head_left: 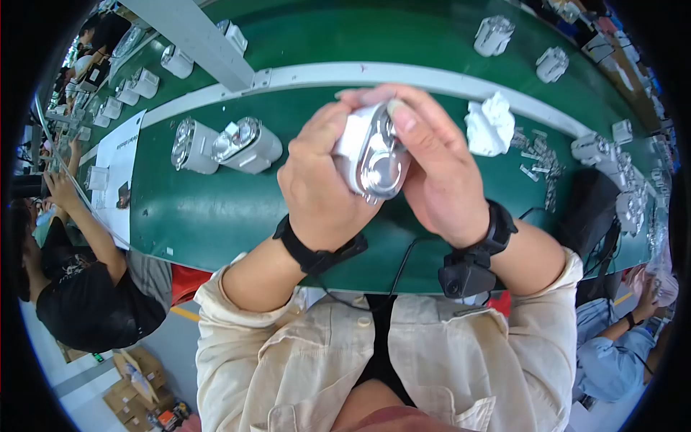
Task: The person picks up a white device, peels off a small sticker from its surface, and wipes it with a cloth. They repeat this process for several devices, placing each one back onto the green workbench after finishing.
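Note:
Between my two hands, above the green table, is a white oblong housing with a shiny clear front. My left hand wraps round its left side. On the other side my right hand grips it, the thumb pressed on the upper edge of the clear front. Two similar white housings stand to the left: one upright housing and one tilted housing that touches it. A crumpled white tissue lies to the right of my hands.
Small clear plastic pieces are scattered at the right, near a row of more housings. A white rail crosses behind, with a grey post rising from it. Co-workers sit at left and right.

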Motion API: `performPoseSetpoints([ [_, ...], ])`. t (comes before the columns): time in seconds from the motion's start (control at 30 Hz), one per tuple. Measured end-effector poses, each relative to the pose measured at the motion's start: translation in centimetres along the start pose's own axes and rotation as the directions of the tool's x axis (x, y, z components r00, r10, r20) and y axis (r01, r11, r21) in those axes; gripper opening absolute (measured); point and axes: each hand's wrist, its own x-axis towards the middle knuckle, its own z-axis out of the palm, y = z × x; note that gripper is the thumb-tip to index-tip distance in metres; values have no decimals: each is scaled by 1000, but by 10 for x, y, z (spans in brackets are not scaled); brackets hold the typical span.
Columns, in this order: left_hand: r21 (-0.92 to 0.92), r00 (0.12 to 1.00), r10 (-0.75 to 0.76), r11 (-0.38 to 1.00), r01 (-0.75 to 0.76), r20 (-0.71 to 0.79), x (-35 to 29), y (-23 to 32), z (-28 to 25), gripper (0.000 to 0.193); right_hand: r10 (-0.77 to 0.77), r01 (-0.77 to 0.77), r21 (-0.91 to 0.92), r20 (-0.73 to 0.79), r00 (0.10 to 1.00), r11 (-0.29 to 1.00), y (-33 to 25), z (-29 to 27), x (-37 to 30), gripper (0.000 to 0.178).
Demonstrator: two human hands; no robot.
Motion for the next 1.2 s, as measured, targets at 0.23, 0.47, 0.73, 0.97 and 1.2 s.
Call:
performPoseSetpoints([
  [0.23, 43, 997, 51, 998, -48, -64, 5, 0, 2, 71, -32, 37, -62, 90, 995, 997, -4, -6, 5, 37],
  [0.47, -106, 997, 79, 991, -81, -22, 7, 4, -5, 73, 117, -162, 191, 230, 966, 968, -22, -9, 4, 35],
  [0.73, -100, 995, 99, 990, -100, -14, 6, 11, -5, 78, -49, 96, -132, 321, 946, 987, -18, -15, 7, 32],
  [0.97, -238, 987, 141, 959, -154, -72, 12, 7, -2, 55, -88, 110, -75, 252, 964, 991, -9, -7, 3, 33],
  [1.2, -222, 993, 107, 968, -115, -49, 10, 7, -1, 50, -44, 44, 7, 286, 957, 999, -16, -1, -1, 33],
])
